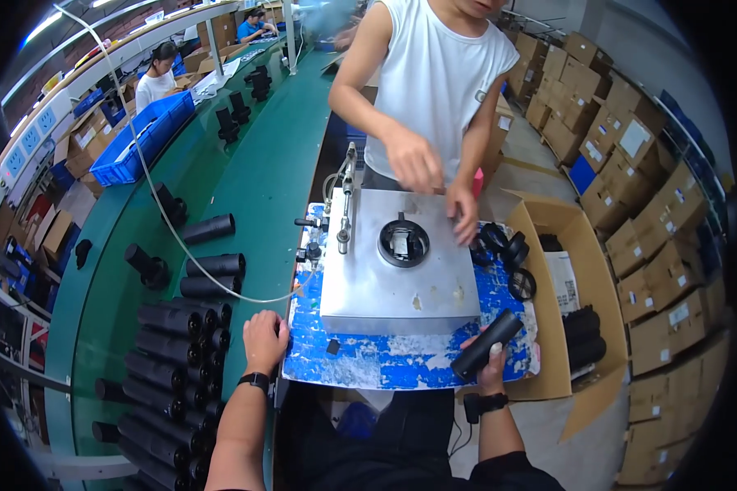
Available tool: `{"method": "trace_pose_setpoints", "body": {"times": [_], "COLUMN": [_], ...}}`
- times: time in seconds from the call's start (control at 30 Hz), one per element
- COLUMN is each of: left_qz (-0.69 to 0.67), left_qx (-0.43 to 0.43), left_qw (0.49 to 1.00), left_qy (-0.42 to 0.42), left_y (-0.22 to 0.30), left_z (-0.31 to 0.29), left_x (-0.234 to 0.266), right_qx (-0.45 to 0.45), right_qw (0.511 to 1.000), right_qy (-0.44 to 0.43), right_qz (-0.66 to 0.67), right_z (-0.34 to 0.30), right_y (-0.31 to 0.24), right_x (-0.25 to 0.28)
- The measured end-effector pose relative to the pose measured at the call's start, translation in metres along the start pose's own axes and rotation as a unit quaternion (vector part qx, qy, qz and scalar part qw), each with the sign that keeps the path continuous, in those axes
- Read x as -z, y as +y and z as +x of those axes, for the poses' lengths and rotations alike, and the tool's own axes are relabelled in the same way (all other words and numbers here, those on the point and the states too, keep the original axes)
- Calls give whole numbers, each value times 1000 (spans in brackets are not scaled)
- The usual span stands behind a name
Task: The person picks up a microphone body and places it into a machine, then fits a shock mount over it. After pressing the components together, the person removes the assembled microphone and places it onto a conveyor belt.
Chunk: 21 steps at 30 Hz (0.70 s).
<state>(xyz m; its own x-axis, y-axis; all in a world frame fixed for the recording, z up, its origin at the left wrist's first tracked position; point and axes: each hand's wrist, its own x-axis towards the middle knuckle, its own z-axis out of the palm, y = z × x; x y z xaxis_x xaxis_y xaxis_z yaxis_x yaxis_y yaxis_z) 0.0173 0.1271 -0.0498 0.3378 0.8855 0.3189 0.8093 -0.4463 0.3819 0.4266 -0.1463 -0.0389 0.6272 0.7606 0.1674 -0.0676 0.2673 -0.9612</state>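
My right hand (493, 370) grips a black cylindrical tube (499, 331), tilted over the near right corner of a worn blue board (360, 360). My left hand (265, 340) rests palm down at the edge of the green bench, beside the board's left side, holding nothing. On the board stands a metal box fixture (360, 295) with a round black-rimmed opening (404, 243) in its top. A metal clamp-like rod (346, 204) stands at its left side. Across from me, a person in a white sleeveless top has both hands (418, 164) above the fixture's far edge.
Many black tubes (160, 340) lie stacked on the green bench (262, 188). Black rings (516, 250) sit right of the fixture, near an open carton (540, 360) holding black parts. A blue bin (143, 139) stands far left; a thin hose (151, 188) hangs across the bench. Stacked cartons (655, 286) line the right.
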Motion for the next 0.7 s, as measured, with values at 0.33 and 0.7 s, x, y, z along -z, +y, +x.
{"method": "trace_pose_setpoints", "body": {"times": [0.33,0.7], "left_qz": [17,-4], "left_qx": [9,13], "left_qw": [1000,1000], "left_qy": [3,14], "left_y": [-4,-1], "left_z": [3,5], "left_x": [5,1], "right_qx": [129,199], "right_qw": [987,922], "right_qy": [-76,-75], "right_qz": [-62,-325], "right_z": [121,204], "right_y": [-103,-84], "right_x": [-153,-193]}}
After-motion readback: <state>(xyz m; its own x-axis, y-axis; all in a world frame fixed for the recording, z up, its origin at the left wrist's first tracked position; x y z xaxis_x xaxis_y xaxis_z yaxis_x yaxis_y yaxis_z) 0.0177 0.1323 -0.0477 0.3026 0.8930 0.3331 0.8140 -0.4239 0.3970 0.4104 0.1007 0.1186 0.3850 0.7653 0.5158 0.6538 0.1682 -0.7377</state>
